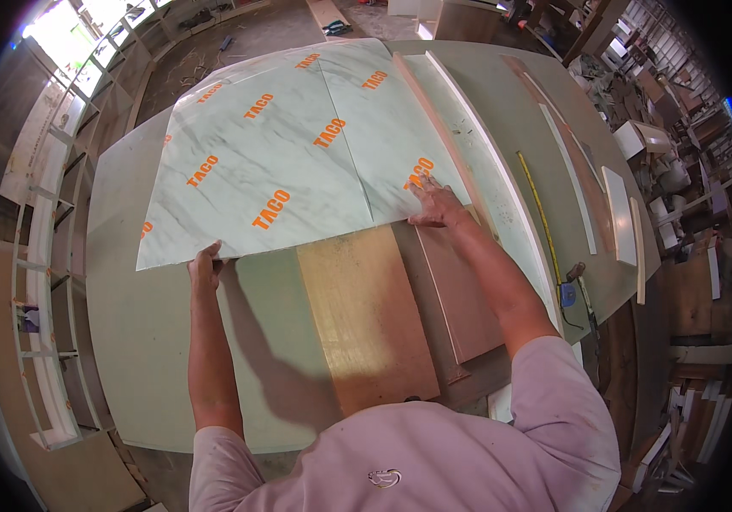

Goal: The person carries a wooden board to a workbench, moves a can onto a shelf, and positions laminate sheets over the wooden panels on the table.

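A large white sheet with grey marble veining and orange printing (238,145) lies across the middle of a pale green work table. A narrower panel of the same pattern (383,128) adjoins it on the right, with a dark seam between them. My left hand (206,263) is closed around the near edge of the large sheet, its thumb on top and its other fingers mostly hidden below. My right hand (437,205) rests on the near end of the narrower panel with its fingers spread. A shadow falls beneath the large sheet's near edge.
Yellowish wood board (366,316) and brown board (464,299) lie nearest me. Long white-edged strip (502,162), yellow measuring tape (545,213) with blue case, and hammer (578,277) are at right. White slatted frame (33,282) stands left of the table (144,367); offcuts pile up far right.
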A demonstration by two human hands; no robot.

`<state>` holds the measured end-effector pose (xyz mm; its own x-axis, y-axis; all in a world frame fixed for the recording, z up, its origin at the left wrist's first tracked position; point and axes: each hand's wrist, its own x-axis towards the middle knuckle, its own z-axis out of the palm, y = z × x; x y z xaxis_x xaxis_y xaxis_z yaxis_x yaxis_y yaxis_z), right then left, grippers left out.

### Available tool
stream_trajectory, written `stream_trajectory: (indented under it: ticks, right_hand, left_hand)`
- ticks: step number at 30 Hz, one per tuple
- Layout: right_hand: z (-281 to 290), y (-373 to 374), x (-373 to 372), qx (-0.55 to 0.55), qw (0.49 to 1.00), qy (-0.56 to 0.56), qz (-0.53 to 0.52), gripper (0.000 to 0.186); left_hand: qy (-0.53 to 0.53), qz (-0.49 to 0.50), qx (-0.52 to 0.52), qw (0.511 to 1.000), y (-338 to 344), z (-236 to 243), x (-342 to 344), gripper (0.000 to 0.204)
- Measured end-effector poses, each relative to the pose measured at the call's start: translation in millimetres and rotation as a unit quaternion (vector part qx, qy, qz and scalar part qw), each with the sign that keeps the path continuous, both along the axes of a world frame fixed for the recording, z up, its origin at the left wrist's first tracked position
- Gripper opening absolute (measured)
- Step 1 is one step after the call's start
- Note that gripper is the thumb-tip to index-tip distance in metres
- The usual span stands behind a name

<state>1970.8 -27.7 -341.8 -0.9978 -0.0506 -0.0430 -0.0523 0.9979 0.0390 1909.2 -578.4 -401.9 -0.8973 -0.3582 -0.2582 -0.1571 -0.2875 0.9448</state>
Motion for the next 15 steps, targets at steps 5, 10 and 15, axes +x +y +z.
stream_trajectory:
  ticks: [5,10,15]
  right_hand:
    - [0.9,0.8,-6.5,0.005,1.000,-0.007,-0.005,0.100]
    - [1.2,1.1,3.0,0.001,1.000,0.004,0.007,0.098]
    - [-3.1,5.0,18.4,0.010,0.999,0.027,0.027,0.095]
  left_hand:
    - [-0.022,0.000,0.002,1.000,0.8,4.0,-4.6,0.023]
    - [-0.014,0.005,-0.001,1.000,2.6,0.0,-10.4,0.023]
    - [0.006,-0.032,0.007,0.999,-8.1,-8.5,-17.8,0.027]
